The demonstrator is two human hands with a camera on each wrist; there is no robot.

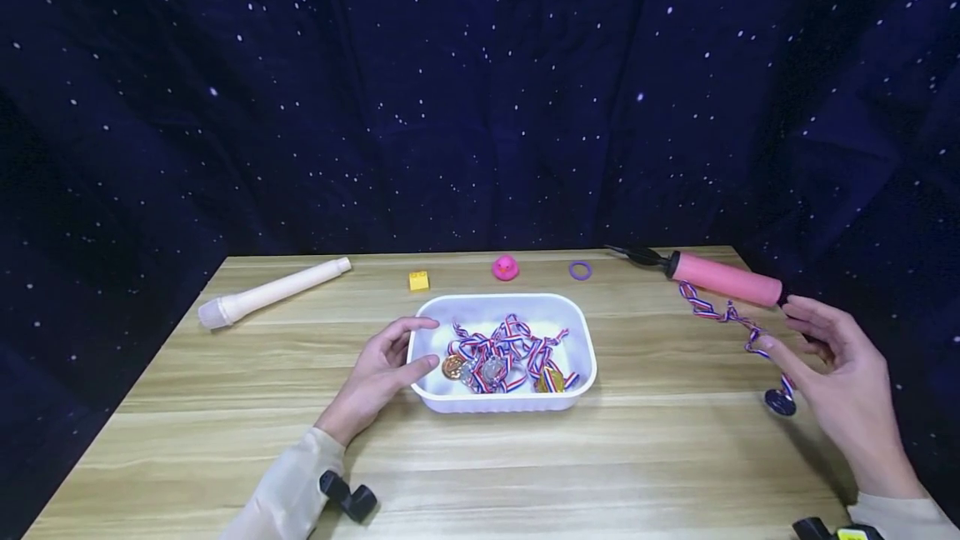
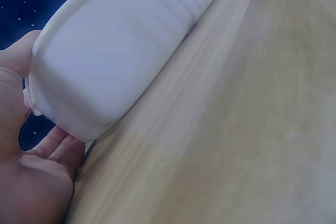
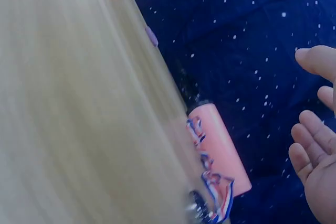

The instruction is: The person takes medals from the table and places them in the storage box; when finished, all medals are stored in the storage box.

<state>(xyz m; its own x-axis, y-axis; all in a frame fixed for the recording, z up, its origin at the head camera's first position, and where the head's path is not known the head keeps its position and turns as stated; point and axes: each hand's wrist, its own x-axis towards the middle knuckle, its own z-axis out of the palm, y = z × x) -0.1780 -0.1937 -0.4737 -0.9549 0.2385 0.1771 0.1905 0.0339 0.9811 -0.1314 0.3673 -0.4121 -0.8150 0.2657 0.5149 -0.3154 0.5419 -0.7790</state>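
A white plastic basin [image 1: 502, 403] stands mid-table, with several medals [image 1: 492, 370] on striped ribbons heaped inside. My left hand [image 1: 378, 373] grips its left end, thumb over the rim; in the left wrist view the other fingers [image 2: 65, 148] reach low against the basin's wall [image 2: 121, 40]. On the right lies a single dark-faced medal [image 1: 780, 402] with its red, white and blue ribbon [image 1: 705, 309] stretched toward the back. My right hand [image 1: 847, 373] hovers beside it, fingers spread and holding nothing; the right wrist view shows the hand [image 3: 320, 145] apart from the ribbon [image 3: 207, 166].
A pink hand pump [image 1: 727, 277] with a black nozzle lies at the back right, close to the ribbon. Along the back are a purple ring [image 1: 580, 271], a pink rubber duck [image 1: 506, 267] and a yellow toy brick [image 1: 418, 281]. A pale toy microphone [image 1: 273, 293] lies back left.
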